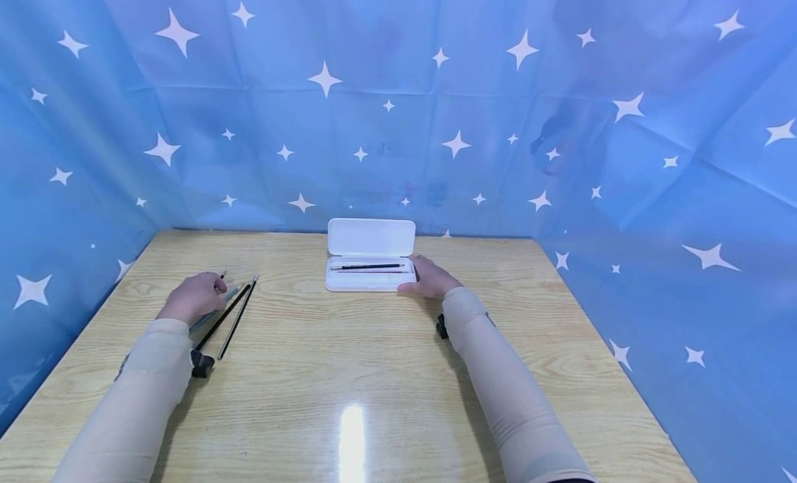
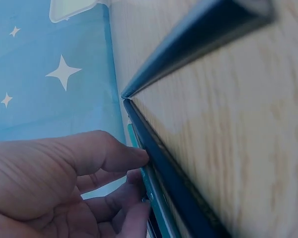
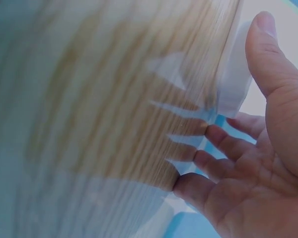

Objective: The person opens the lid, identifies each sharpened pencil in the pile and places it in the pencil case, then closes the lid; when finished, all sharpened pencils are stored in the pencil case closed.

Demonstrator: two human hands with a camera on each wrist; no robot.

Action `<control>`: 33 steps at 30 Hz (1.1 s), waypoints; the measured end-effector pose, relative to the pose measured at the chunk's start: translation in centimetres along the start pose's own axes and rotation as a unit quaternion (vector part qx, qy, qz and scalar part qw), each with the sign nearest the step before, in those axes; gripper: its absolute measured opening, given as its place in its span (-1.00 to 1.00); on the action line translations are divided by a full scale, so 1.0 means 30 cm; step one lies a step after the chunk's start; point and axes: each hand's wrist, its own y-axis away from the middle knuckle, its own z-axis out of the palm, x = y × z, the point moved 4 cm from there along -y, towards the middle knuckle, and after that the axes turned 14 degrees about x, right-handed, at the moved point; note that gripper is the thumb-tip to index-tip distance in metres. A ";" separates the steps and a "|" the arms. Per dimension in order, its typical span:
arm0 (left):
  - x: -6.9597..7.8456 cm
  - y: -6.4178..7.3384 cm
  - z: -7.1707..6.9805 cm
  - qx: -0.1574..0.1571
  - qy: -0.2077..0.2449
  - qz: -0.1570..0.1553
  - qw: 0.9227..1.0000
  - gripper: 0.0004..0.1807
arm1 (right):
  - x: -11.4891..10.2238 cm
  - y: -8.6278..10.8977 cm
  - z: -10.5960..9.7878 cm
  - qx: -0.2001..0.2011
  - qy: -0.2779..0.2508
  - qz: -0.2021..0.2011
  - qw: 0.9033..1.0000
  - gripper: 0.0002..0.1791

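In the head view my left hand [image 1: 196, 297] is over several pencils on the table's left side. In the left wrist view its thumb crosses a teal pencil [image 2: 161, 213], with bent fingertips beside it; whether they pinch it is unclear. Two dark pencils, one black [image 1: 222, 318] and one dark-striped [image 1: 238, 318], lie just right of the hand. A dark tip [image 1: 224, 273] shows past the fingers. My right hand [image 1: 432, 279] holds the right end of a white pencil case [image 1: 367, 284], thumb in front. The case's lid [image 1: 371, 237] stands up. A black pencil [image 1: 370, 266] and a thin reddish one lie inside.
The wooden table [image 1: 299, 386] ends at a blue star-patterned curtain [image 1: 386, 123], which also hangs along the left and right sides. A bright reflection lies near the table's front. Each wrist wears a small black camera.
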 end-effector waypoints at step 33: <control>0.002 -0.019 -0.032 -0.002 0.121 -0.023 0.992 -0.54 | 0.007 0.000 0.001 0.000 0.007 0.006 1.000 -0.09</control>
